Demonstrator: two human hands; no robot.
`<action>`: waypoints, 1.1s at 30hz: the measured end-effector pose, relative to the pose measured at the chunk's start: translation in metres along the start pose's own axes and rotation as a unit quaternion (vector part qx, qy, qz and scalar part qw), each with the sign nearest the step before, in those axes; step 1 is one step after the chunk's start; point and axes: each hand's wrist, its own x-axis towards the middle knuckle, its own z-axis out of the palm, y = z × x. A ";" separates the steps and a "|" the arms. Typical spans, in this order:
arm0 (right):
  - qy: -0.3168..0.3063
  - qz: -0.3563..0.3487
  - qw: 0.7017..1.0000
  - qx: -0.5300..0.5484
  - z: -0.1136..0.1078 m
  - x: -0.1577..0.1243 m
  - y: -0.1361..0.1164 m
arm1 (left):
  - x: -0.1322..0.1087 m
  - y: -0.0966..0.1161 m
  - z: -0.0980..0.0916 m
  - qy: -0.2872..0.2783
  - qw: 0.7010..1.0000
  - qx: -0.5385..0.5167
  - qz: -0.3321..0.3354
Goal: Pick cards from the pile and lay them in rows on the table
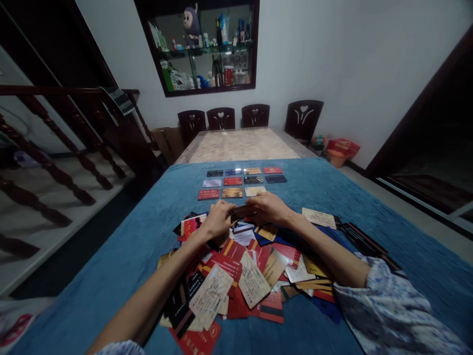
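Both hands meet over the top of a loose heap of cards [254, 281] on a blue cloth [133, 236]. A dark card or small stack of cards [241, 212] is held level between them. My left hand [220, 217] has its fingers closed on the left end. My right hand [268, 207] grips the right end, its fingers curled over the top. Just beyond the hands, small card piles lie in rows, among them a red one [208, 194], a gold one [232, 193] and a cream one [255, 191]. How many cards are held is hidden.
Dark cards [364, 239] lie right of my right forearm, near a cream card [319, 217]. Past the cloth is the bare marble tabletop [240, 144], with chairs [303, 118] behind. A railing [55, 167] stands left; a red bag [343, 147] sits at the right.
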 end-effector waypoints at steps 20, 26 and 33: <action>0.022 0.024 0.999 -0.004 0.009 0.000 -0.005 | -0.002 -0.005 0.016 0.094 0.994 0.058 -0.022; 0.049 0.011 0.998 0.030 0.010 0.002 -0.005 | -0.002 -0.006 0.015 0.126 0.990 0.061 -0.013; 0.042 0.020 0.999 0.025 0.011 0.002 -0.009 | 0.000 -0.008 0.017 0.126 0.991 0.048 -0.021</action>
